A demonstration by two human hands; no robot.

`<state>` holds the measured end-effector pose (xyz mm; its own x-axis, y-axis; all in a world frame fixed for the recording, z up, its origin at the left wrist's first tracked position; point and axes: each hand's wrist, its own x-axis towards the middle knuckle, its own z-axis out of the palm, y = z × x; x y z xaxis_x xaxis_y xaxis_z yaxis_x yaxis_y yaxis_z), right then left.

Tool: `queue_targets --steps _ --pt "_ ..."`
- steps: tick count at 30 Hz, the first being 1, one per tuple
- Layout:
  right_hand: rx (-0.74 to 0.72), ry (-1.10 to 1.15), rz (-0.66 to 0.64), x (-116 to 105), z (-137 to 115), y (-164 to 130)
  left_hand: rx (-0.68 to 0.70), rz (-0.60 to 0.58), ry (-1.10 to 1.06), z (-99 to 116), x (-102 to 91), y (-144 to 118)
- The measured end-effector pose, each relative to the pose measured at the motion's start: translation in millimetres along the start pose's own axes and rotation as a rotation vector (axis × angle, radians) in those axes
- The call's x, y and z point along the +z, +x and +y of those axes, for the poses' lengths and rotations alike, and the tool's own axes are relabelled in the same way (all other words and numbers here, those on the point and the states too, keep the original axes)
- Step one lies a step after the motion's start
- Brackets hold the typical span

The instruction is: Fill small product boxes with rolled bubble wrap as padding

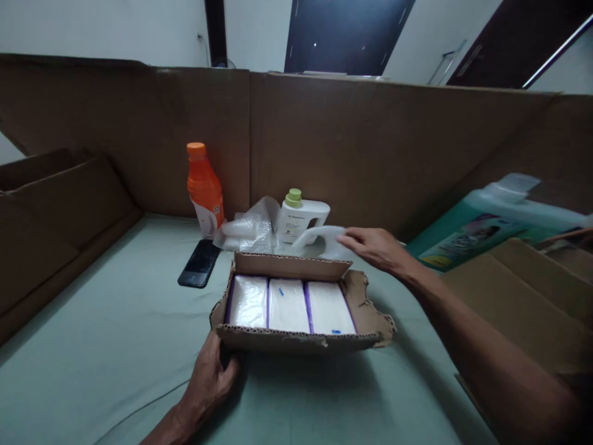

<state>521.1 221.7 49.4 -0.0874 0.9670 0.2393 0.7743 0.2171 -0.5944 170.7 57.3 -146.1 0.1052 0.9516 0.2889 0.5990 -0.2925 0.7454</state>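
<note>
An opened cardboard box (296, 340) stands in front of me, its flaps torn and ragged. Inside lie three white packs with purple edges, among them a middle pack (288, 306). My left hand (210, 374) grips the near left corner of the box, with some fingers hidden beneath it. Beyond the far flap, my right hand (370, 244) pinches the end of a white, curved, band-like piece (331, 238); its exact kind I cannot make out. That piece is in front of a white bottle with a green cap (301, 219).
Behind the box are an orange bottle (204, 185), bubble wrap (252, 225) and a black phone (199, 264). A large jug of teal liquid (491, 216) leans at right beside a cardboard carton (519, 296). Another carton (55, 228) stands left; a cardboard wall (352, 148) closes the back.
</note>
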Motion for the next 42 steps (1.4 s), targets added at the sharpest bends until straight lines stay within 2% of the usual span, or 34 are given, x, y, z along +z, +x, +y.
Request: queue_targets --steps 2,4,5,7,9,10,11,14,16,18,21,24,27,29,31,34,37,39,42 --pt "0.12 0.006 0.08 -26.1 18.2 -49.1 -0.064 0.062 -0.052 10.1 -2.2 2.5" --pt "0.252 0.079 0.153 -31.3 39.0 -108.6 -0.093 0.057 -0.063 18.4 -5.6 4.5" --pt "0.308 0.123 0.137 -27.0 49.2 -139.4 -0.106 0.057 -0.071 21.5 -7.4 5.2" --pt "0.443 0.26 -0.022 -13.0 67.3 -196.3 -0.124 0.061 -0.078 26.0 -10.7 5.8" --pt "0.537 0.294 -0.206 -5.7 79.8 -238.6 -0.142 0.046 -0.085 28.9 -14.5 5.3" --pt "0.553 0.226 -0.231 -7.5 83.0 -252.4 -0.158 0.024 -0.09 30.0 -17.1 4.9" --pt "0.543 0.104 -0.197 -12.8 83.8 -261.0 -0.18 -0.004 -0.095 31.0 -20.3 4.6" --pt "0.433 -0.217 0.022 -32.6 68.1 -259.6 -0.223 -0.037 -0.153 34.0 -33.3 6.6" --pt "0.326 -0.175 0.038 -30.4 46.0 -244.1 -0.216 -0.011 -0.24 37.0 -41.8 10.7" --pt "0.207 0.007 -0.032 -8.5 22.8 -226.0 -0.206 0.007 -0.333 40.8 -46.6 15.7" --pt "0.071 0.231 -0.124 44.1 0.6 -203.4 -0.245 -0.036 -0.404 45.7 -44.3 23.0" --pt "0.083 0.238 -0.1 85.1 -3.6 -183.9 -0.259 -0.072 -0.392 47.2 -36.0 35.8" --pt "0.125 0.189 -0.049 96.4 -2.6 -162.7 -0.237 -0.048 -0.368 47.1 -28.0 60.3" --pt "0.105 0.183 -0.034 90.7 -2.1 -154.0 -0.227 -0.043 -0.381 46.2 -24.0 77.0" --pt "0.069 0.135 -0.006 79.3 1.5 -158.5 -0.21 -0.07 -0.402 43.8 -23.0 84.3" --pt "-0.004 -0.116 0.023 61.7 21.0 -192.9 -0.223 -0.078 -0.338 37.8 -30.0 65.7" --pt "-0.025 -0.364 0.018 52.5 52.0 -236.9 -0.284 -0.008 -0.213 36.9 -41.0 20.7" --pt "0.021 -0.38 0.054 52.1 66.1 -256.1 -0.307 0.0 -0.197 43.2 -43.8 -10.3" --pt "0.126 -0.169 0.197 57.3 62.2 -266.6 -0.352 -0.103 -0.33 62.0 -34.4 -45.3"
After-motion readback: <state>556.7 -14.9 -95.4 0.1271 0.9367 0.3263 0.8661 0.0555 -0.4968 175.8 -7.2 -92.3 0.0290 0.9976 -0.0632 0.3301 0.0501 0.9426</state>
